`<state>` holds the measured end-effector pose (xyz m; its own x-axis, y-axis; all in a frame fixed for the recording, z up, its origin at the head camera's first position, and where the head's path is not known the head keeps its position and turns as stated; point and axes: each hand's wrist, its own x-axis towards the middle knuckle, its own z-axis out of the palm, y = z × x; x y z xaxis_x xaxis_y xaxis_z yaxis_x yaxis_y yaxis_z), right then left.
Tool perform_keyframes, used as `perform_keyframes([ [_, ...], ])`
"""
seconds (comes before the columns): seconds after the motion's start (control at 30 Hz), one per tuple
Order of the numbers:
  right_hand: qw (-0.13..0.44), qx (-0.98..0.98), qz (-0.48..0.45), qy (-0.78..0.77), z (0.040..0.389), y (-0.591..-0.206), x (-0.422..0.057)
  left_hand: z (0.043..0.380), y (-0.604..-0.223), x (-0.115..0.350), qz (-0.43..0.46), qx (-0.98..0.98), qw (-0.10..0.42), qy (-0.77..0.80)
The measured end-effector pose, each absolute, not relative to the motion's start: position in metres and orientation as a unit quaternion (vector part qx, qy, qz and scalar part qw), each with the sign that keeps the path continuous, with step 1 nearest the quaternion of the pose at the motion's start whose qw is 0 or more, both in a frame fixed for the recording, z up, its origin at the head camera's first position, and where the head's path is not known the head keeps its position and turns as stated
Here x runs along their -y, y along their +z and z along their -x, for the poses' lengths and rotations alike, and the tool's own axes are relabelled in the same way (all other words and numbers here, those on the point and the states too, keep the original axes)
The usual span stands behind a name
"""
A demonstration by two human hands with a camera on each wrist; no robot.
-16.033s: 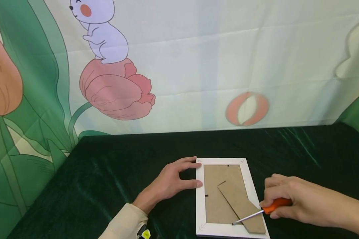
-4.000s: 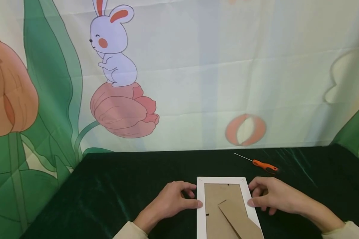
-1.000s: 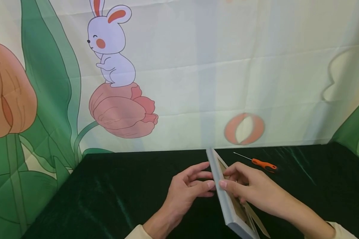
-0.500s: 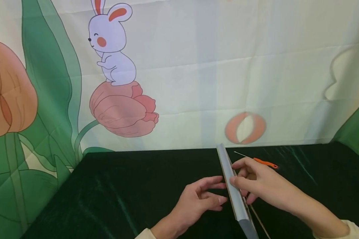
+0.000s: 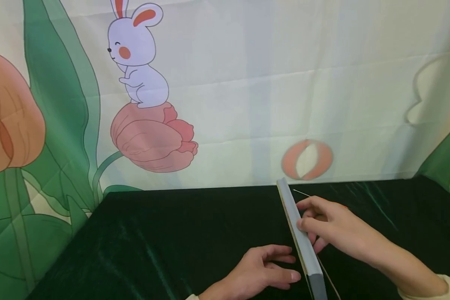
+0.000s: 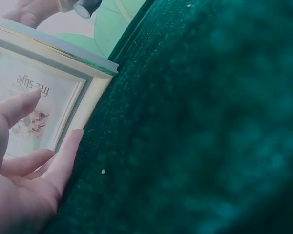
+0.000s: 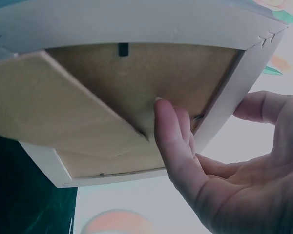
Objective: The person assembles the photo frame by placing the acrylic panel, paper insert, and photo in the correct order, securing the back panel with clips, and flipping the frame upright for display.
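Note:
A white picture frame (image 5: 294,225) stands on its edge on the table, its narrow side towards the head camera. My right hand (image 5: 337,227) grips its upper edge, with thumb on the rim and fingers behind at the back. In the right wrist view the brown backboard (image 7: 151,73) faces the camera, and its stand leg (image 7: 49,102) juts out at an angle. My left hand (image 5: 260,271) is beside the front face, fingers spread and loosely extended. The left wrist view shows printed lettering on the insert (image 6: 31,85); whether the fingertips touch it, I cannot tell.
A screwdriver lies behind my right hand; its thin shaft (image 5: 301,192) shows, while the orange handle is mostly hidden. Dark green velvet (image 5: 165,241) covers the table. A printed cloth backdrop (image 5: 228,104) hangs along the far edge.
The screwdriver was put down at the back earlier. The frame, lying flat back side up before, now stands on edge and has shifted right with my right hand. My left hand moved nearer the camera.

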<state>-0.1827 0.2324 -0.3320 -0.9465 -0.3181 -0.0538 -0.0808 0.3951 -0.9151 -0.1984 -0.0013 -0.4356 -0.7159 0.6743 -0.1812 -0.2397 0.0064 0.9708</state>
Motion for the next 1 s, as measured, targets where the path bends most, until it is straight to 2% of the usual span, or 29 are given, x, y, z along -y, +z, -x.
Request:
perform_keyframes([
  [0.37, 0.055, -0.9, 0.107, -0.42, 0.174, -0.315, -0.245, 0.198, -0.434, 0.003, -0.183, -0.624, 0.347, 0.675],
  [0.67, -0.042, -0.962, 0.09, -0.255, 0.175, -0.312, -0.253, 0.197, -0.434, 0.004, -0.182, -0.621, 0.346, 0.68],
  [1.0, -0.066, -0.953, 0.064, -0.29, 0.181, -0.317, -0.258, 0.193, -0.436, -0.001, -0.168, -0.633, 0.311, 0.688],
])
